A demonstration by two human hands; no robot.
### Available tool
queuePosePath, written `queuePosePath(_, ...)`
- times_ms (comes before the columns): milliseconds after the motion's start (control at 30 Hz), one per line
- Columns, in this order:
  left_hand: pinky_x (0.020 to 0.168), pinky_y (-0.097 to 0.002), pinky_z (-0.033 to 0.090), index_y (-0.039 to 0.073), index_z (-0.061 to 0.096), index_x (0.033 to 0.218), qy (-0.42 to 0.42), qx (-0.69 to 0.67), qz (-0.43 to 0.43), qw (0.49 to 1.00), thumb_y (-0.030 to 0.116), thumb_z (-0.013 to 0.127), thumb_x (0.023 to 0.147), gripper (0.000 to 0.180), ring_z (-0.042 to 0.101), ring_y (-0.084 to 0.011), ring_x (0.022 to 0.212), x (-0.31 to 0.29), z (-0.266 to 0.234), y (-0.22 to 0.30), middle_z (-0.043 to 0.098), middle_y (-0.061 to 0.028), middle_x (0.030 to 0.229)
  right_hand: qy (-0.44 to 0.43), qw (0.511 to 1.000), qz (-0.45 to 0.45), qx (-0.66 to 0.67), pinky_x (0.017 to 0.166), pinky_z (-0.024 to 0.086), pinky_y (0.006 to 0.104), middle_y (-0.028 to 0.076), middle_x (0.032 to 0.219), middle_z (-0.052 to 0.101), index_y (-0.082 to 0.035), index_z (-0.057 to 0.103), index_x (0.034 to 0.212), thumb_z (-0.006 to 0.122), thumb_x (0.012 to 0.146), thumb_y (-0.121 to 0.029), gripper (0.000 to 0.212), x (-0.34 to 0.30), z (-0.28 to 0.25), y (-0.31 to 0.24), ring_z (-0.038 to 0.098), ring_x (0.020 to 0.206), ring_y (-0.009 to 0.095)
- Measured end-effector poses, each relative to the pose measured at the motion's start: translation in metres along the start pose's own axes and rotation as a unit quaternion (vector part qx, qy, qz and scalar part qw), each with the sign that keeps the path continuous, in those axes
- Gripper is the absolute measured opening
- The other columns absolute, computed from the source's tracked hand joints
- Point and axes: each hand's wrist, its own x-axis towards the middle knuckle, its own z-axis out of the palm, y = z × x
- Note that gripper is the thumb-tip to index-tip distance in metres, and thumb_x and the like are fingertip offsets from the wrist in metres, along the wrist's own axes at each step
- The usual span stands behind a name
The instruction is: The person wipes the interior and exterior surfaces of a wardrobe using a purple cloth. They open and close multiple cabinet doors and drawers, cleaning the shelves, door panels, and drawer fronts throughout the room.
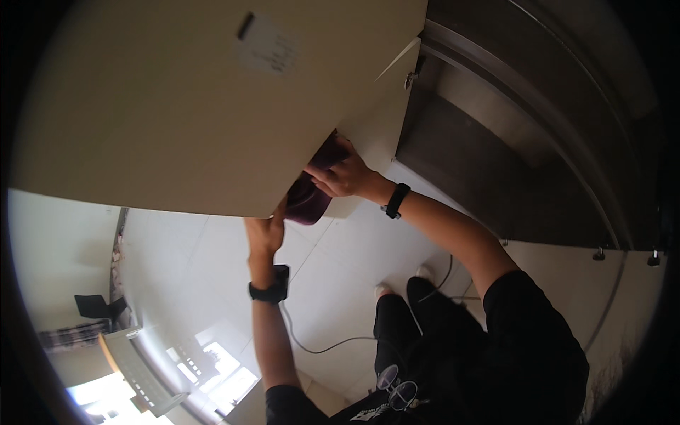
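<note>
Purple and partly hidden, a curved item [309, 206] sits near the middle of the frame, partly behind the slanting edge of a cream panel [170, 120] that fills the upper left. Over it lies the right hand [343, 175], its grip half curled with fingers along the surface, apparently holding it steady. The left hand [265, 232] is at the panel's lower corner; its fingers pass behind the edge, so I cannot tell how far its grip closes, though the placing suggests support from the other side. The item may be folded or hollow; any contents are out of sight. At upper right, past a metal hinge [410, 80], shadow obscures what a dark compartment [460, 117] might contain.
</note>
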Motion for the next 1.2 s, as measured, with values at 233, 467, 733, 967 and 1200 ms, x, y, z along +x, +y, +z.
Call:
queuePosePath(233,0.083,-0.0343,0.046,-0.005,0.066,0.097,0.123,0.015,0.067,0.99,0.006,0.069,0.081,0.02,0.062,-0.0243,0.087,0.016,-0.018,-0.016,0.067,-0.0147,0.096,0.126,0.985,-0.111,-0.035,0.097,0.041,0.052,0.007,0.128,0.057,-0.017,0.057,0.129,0.065,0.083,-0.017,0.046,0.024,0.025,0.025,0.057,0.117,0.03)
queuePosePath(467,0.075,-0.0273,0.043,-0.008,0.064,0.095,0.246,0.028,0.116,0.962,0.025,0.061,0.092,0.033,0.054,-0.0134,0.078,0.059,-0.024,-0.015,0.065,-0.0082,0.08,0.16,0.976,-0.15,-0.009,0.105,0.037,0.0582,0.011,0.122,0.058,-0.015,0.056,0.132,0.065,0.079,-0.016,0.053,0.038,0.05,0.041,0.057,0.113,0.033)
queuePosePath(733,0.073,-0.0404,0.049,-0.006,0.066,0.095,0.356,0.12,0.137,0.916,0.047,0.059,0.091,0.054,0.066,-0.0323,0.077,0.09,-0.032,0.022,0.066,-0.0267,0.081,0.171,0.97,-0.129,-0.111,0.102,0.038,0.0481,0.014,0.121,0.054,-0.016,0.049,0.14,0.06,0.082,-0.019,0.06,0.066,0.031,0.054,0.053,0.113,0.029)
queuePosePath(967,0.076,-0.0426,0.049,-0.004,0.062,0.105,0.392,0.308,0.105,0.86,0.03,0.064,0.09,0.036,0.061,-0.0345,0.085,0.042,0.004,0.039,0.059,-0.0177,0.095,0.212,0.962,-0.128,-0.114,0.103,0.04,0.0502,0.011,0.118,0.058,-0.018,0.049,0.141,0.059,0.081,-0.019,0.061,0.044,0.023,0.062,0.057,0.11,0.029)
queuePosePath(1200,0.087,-0.0427,0.047,-0.009,0.042,0.133,0.411,0.221,0.235,0.852,0.006,0.06,0.087,0.051,0.054,-0.0421,0.102,-0.021,0.05,0.029,0.051,-0.0282,0.114,0.178,0.968,-0.095,-0.147,0.101,0.04,0.0499,0.014,0.115,0.058,-0.017,0.047,0.141,0.061,0.079,-0.015,0.063,0.04,0.026,0.061,0.056,0.111,0.034)
